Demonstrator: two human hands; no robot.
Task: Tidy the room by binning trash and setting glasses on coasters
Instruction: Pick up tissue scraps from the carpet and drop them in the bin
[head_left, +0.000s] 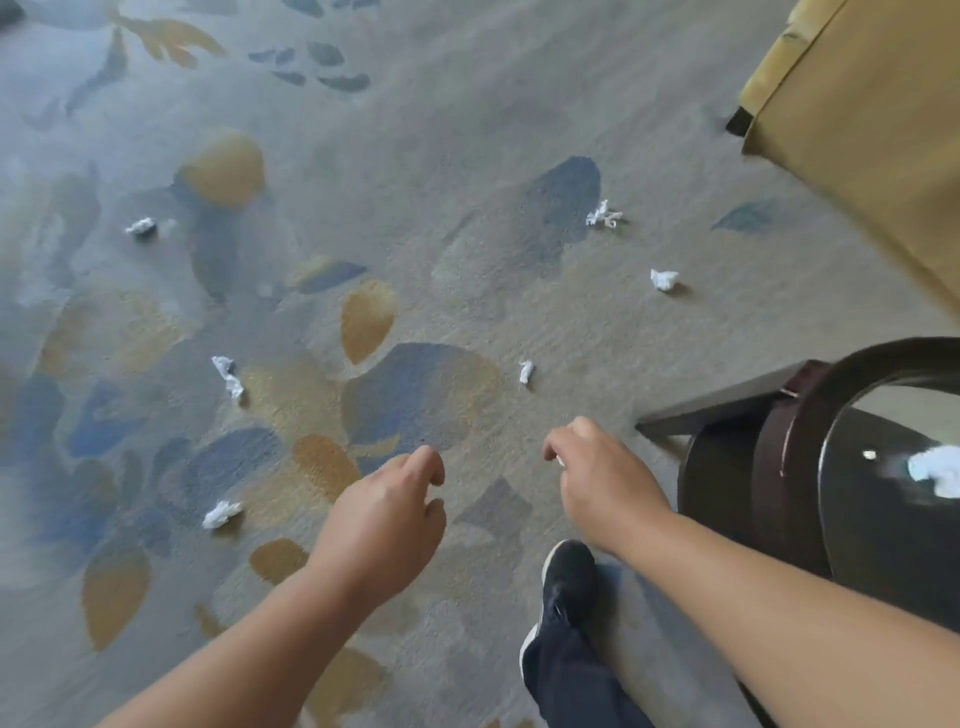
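– Litter all over the carpet (467, 130): I count six crumpled paper wads (664, 279), well apart. Which is handiest?

– The small wad (526, 372) just ahead of the right hand (602, 483). The left wad (222, 513) lies out beside the left hand (384, 514). One more, the table wad (935, 467), sits on the round table (779, 415) at the right.

– How will they handle?

– Very light, soft and crushed. Nothing to break, nothing slippery. They give under the fingers, so a pinch of thumb and two fingertips across the middle should do. Loose corners may tear if pulled. The carpet pile might cling a little, so I'd lift straight up.

– Are the hands free?

– The left hand hangs with fingers loosely curled round nothing. The right hand is curled tighter, and a white fleck shows at its fingertips. It may be a scrap pinched there, but the view is too blurred and I cannot tell.

– Several in one fist?

– Likely, since they squash small.

– And the bin, the glasses, the coasters?

– None in view. There is only a yellow armchair (857, 130) at the top right and a black shoe (569, 577) below the right hand.
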